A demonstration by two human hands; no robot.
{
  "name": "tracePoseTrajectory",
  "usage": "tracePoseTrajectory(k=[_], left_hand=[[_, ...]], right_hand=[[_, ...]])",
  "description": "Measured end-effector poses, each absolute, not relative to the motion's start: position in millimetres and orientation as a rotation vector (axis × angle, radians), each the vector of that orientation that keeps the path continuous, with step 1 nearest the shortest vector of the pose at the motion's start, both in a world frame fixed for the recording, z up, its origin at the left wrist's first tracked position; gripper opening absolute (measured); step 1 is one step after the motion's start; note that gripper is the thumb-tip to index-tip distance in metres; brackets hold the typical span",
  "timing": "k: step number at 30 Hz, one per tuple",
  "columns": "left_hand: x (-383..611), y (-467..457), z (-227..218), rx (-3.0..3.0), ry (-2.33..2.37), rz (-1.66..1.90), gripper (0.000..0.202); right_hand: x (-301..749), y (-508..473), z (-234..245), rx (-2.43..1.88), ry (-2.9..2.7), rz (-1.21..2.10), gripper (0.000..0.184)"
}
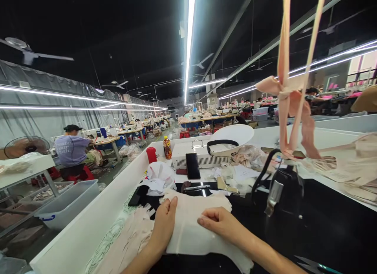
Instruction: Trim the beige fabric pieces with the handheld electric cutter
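Note:
My left hand (163, 226) grips the left edge of a stack of white fabric pieces (193, 230) lying on the black worktable (330, 234), thumb on top and fingers curled under. My right hand (221, 223) rests on the same stack from the right, fingers bent and pressed down on the cloth. Pale pink cut pieces (129, 238) lie in a pile just left of my left hand. A pen (196, 187) and a black phone (193, 165) lie beyond the stack.
A black bag (284, 195) stands to the right under hanging pink straps (290, 97). A white box (188, 155), red cup (151, 154), bottle (167, 147) and crumpled white bag (157, 177) sit farther back. A seated person (72, 150) works at the left. Scissors (316, 266) lie at the lower right.

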State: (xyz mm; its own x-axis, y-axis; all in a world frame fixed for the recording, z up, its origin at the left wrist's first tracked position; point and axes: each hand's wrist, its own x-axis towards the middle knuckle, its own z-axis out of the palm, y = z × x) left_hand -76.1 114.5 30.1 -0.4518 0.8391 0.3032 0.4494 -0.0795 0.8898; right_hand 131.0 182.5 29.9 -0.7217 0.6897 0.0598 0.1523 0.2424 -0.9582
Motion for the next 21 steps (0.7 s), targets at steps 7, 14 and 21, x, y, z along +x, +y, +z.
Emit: tracePoseTrajectory(k=[7, 14, 21], left_hand=[[-82.0, 141.7, 31.2, 1.55, 1.955, 1.528, 0.07], [-80.0, 133.9, 25.9, 1.535, 1.992, 1.499, 0.071], [-62.4, 112.4, 37.9, 1.585, 1.905, 1.435, 0.07]], right_hand=[[151.4, 202.2, 35.1, -0.853, -2.07, 1.335, 0.052], [163.2, 198.6, 22.8, -0.833, -2.153, 1.334, 0.057], [167.7, 196.4, 18.5, -0.841, -2.185, 1.309, 0.029]])
